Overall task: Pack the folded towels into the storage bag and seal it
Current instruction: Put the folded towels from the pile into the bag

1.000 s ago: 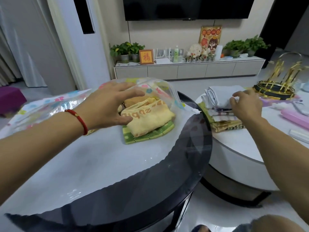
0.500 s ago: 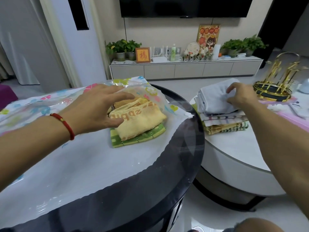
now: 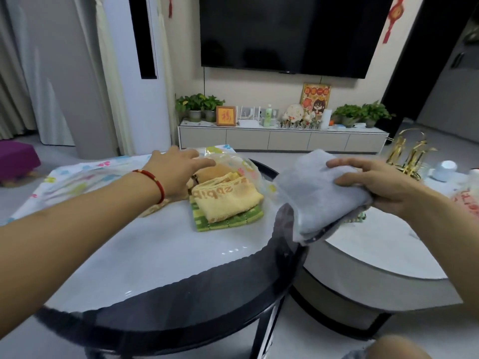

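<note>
Storage bag (image 3: 77, 174): clear plastic with coloured flower print, lying flat across the round glass table (image 3: 181, 301), running from the left edge of the frame to the centre, mouth facing right.

Yellow towel (image 3: 228, 198): folded, lettered in orange, at the bag's mouth in the centre of the frame, stacked on a green checked towel (image 3: 228, 222). Whether they sit fully inside the mouth, I cannot tell.

My left hand (image 3: 176, 174): fingers straight and spread, holding up the top film of the bag's mouth just above the yellow towel. A red cord bracelet (image 3: 153, 182) sits on the wrist.

Grey towel (image 3: 318, 193): folded, held in the air at centre right, between the bag's mouth and the white round table (image 3: 383, 244).

My right hand (image 3: 373, 182): clamped on the grey towel, fingers on top, thumb hidden beneath.

Remaining towels (image 3: 359, 216): only an edge shows on the white table, under the grey towel.

Gold rack (image 3: 412, 154): right edge, on the white table.

Television (image 3: 287, 32): top centre, above a low cabinet (image 3: 282, 138) with potted plants.
</note>
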Motion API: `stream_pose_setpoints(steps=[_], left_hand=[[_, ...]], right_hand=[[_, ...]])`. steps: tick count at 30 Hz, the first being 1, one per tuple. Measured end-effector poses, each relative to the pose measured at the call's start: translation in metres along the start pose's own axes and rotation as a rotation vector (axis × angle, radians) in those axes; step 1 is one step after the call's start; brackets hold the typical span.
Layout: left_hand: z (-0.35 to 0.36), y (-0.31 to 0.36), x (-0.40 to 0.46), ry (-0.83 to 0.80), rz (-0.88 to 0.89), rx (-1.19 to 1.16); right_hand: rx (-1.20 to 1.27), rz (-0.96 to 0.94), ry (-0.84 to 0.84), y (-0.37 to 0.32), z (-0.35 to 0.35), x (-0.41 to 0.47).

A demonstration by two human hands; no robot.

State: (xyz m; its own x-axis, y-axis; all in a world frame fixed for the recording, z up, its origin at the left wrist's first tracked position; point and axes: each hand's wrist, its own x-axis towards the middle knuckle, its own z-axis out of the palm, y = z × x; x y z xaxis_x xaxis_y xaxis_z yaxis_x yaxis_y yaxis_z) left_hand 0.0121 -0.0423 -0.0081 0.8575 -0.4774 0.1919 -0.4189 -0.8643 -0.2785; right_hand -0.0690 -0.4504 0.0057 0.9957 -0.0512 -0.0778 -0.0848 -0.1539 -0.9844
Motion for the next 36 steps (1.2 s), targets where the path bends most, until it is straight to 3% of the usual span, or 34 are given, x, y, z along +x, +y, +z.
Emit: stream_pose_setpoints(steps=[3, 8, 12, 16, 18, 21, 25, 30, 33, 36], left_hand=[[0.009, -0.02, -0.016, -0.053, -0.062, 0.079], [0.013, -0.044, -0.042, -0.105, -0.064, -0.073], [-0.011, -0.063, -0.041, 0.038, -0.028, -0.019], [-0.042, -0.077, -0.037, 0.119, -0.018, 0.017], [-0.048, -0.078, -0.039, 0.107, -0.028, 0.022], [-0.046, -0.073, -0.042, 0.087, -0.035, 0.007], [-0.035, -0.066, -0.045, 0.082, -0.02, -0.03], [-0.033, -0.066, -0.045, 0.019, -0.015, -0.073], [-0.035, -0.069, -0.047, -0.053, -0.013, -0.162], [-0.039, -0.071, -0.051, -0.071, 0.009, -0.177]], right_hand=[[0.109, 0.039, -0.212, 0.008, 0.051, -0.026], [0.165, 0.063, -0.42, 0.027, 0.169, -0.017], [0.377, 0.103, -0.374, 0.039, 0.26, 0.013], [0.714, 0.028, -0.106, 0.058, 0.338, 0.031], [0.548, 0.065, 0.017, 0.083, 0.37, 0.029], [0.214, 0.13, 0.013, 0.117, 0.397, 0.014], [0.024, 0.005, -0.032, 0.12, 0.412, 0.004], [-0.207, -0.025, 0.083, 0.106, 0.439, 0.028], [-0.237, 0.024, 0.022, 0.099, 0.445, 0.054], [-0.271, 0.04, -0.141, 0.097, 0.436, 0.075]])
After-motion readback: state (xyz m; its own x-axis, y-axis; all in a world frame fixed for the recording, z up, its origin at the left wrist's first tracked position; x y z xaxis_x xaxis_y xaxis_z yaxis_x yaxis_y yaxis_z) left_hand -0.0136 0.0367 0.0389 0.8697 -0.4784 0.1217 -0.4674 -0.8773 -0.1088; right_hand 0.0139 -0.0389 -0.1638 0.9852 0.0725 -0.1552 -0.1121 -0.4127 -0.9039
